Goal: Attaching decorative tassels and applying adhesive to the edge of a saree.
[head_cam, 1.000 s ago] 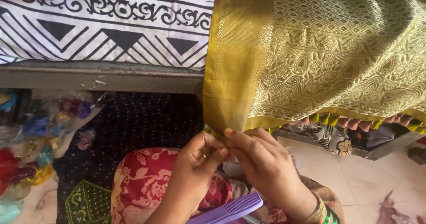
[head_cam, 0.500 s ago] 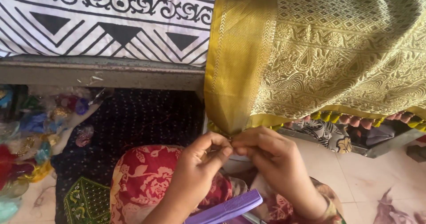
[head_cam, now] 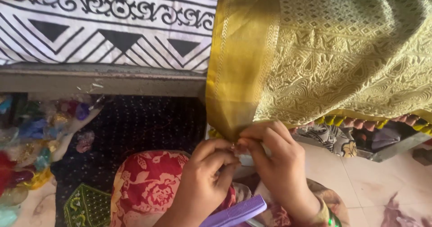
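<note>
— Hands in view? 
— Two: one left hand point(head_cam: 204, 182), one right hand point(head_cam: 274, 164), fingertips meeting at the cloth's lower edge.
— Cloths hanging?
— One gold woven cloth point(head_cam: 315, 60), one black-and-white patterned sheet point(head_cam: 112, 24).
— Combs?
— One purple comb point(head_cam: 236, 212).
— Bangles?
— On the right wrist point(head_cam: 326, 213), count unclear.
— Coloured thread bundles at left point(head_cam: 31, 141)?
— Several; too blurred to number.

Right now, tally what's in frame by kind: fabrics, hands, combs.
Fabrics: 4: gold cloth, black-and-white sheet, dark dotted cloth, red floral cloth
Hands: 2: left hand, right hand, fingers of both pinching the gold cloth's lower edge
Combs: 1: purple comb
Total: 7
</note>
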